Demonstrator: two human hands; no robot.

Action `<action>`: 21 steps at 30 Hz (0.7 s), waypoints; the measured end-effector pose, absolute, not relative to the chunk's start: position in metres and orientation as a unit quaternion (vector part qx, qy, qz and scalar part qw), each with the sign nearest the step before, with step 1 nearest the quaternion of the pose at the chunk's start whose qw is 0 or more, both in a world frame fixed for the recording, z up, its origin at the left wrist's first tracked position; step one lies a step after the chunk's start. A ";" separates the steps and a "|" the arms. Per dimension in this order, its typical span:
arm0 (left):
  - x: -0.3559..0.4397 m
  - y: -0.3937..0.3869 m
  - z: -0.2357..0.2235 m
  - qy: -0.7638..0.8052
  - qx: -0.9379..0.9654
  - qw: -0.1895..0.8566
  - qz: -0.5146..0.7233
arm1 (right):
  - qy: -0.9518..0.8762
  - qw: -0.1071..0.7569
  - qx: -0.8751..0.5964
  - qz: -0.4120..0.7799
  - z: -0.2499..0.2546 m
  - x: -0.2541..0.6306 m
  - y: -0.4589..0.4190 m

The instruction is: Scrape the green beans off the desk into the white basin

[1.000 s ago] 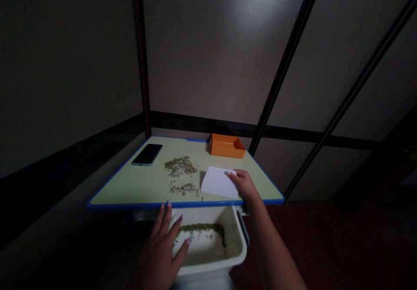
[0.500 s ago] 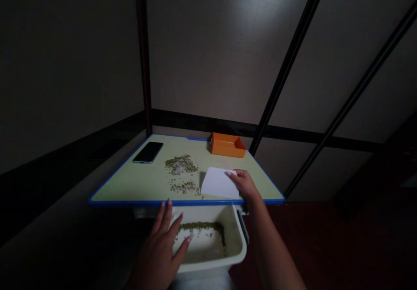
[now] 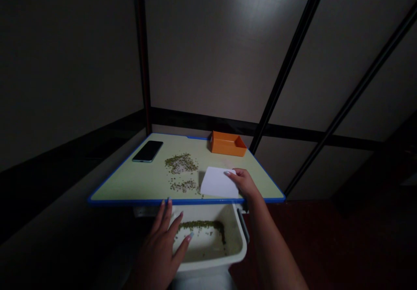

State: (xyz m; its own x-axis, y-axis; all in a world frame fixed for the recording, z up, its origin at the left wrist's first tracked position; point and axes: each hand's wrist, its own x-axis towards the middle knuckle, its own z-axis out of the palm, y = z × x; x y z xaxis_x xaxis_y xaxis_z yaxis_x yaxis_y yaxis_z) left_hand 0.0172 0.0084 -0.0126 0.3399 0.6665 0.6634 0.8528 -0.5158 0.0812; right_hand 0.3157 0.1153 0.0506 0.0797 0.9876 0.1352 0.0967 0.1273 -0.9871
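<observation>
Card pinched in right hand near board's front edge; left hand, grasping nothing, perhaps touches that edge

Tabletop pale yellow-green, blue-edged; tray orange (brightest thing here); card plain white.

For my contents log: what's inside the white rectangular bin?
The bin holds small green granules, mostly along its far and right inner edges. The left hand hides its left part.
</observation>
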 end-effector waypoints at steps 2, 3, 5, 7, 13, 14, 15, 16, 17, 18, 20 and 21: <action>0.017 0.008 -0.013 -0.473 -0.805 0.139 -0.329 | -0.538 0.524 -0.512 0.417 0.052 0.315 0.115; 0.017 0.009 -0.013 -0.474 -0.805 0.138 -0.329 | -0.541 0.523 -0.513 0.414 0.052 0.314 0.115; 0.018 0.009 -0.013 -0.473 -0.805 0.134 -0.332 | -0.548 0.519 -0.514 0.409 0.051 0.313 0.116; 0.018 0.009 -0.012 -0.472 -0.805 0.129 -0.335 | -0.555 0.515 -0.515 0.403 0.049 0.313 0.118; 0.018 0.009 -0.011 -0.462 -0.809 0.148 -0.332 | -0.564 0.520 -0.522 0.373 0.045 0.311 0.124; 0.018 0.009 -0.011 -0.461 -0.811 0.148 -0.330 | -0.563 0.521 -0.523 0.371 0.045 0.312 0.125; 0.017 0.009 -0.011 -0.460 -0.812 0.147 -0.329 | -0.563 0.521 -0.523 0.371 0.045 0.312 0.125; 0.017 0.010 -0.011 -0.459 -0.813 0.145 -0.328 | -0.563 0.522 -0.522 0.373 0.045 0.312 0.126; 0.016 0.010 -0.012 -0.458 -0.814 0.142 -0.327 | -0.562 0.523 -0.519 0.376 0.045 0.312 0.126; 0.015 0.011 -0.013 -0.456 -0.815 0.142 -0.328 | -0.563 0.524 -0.516 0.378 0.045 0.312 0.126; 0.013 0.013 -0.015 -0.449 -0.819 0.137 -0.331 | -0.564 0.527 -0.509 0.382 0.046 0.313 0.126; 0.013 0.014 -0.016 -0.441 -0.823 0.134 -0.333 | -0.565 0.527 -0.506 0.383 0.047 0.313 0.125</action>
State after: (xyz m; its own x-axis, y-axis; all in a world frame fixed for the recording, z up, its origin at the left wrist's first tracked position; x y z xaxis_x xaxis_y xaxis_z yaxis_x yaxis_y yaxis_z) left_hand 0.0126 0.0141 -0.0160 0.3898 0.6358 0.6662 0.8144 -0.5758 0.0730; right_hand 0.3128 0.1249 0.0474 0.0679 0.9757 0.2085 0.1690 0.1947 -0.9662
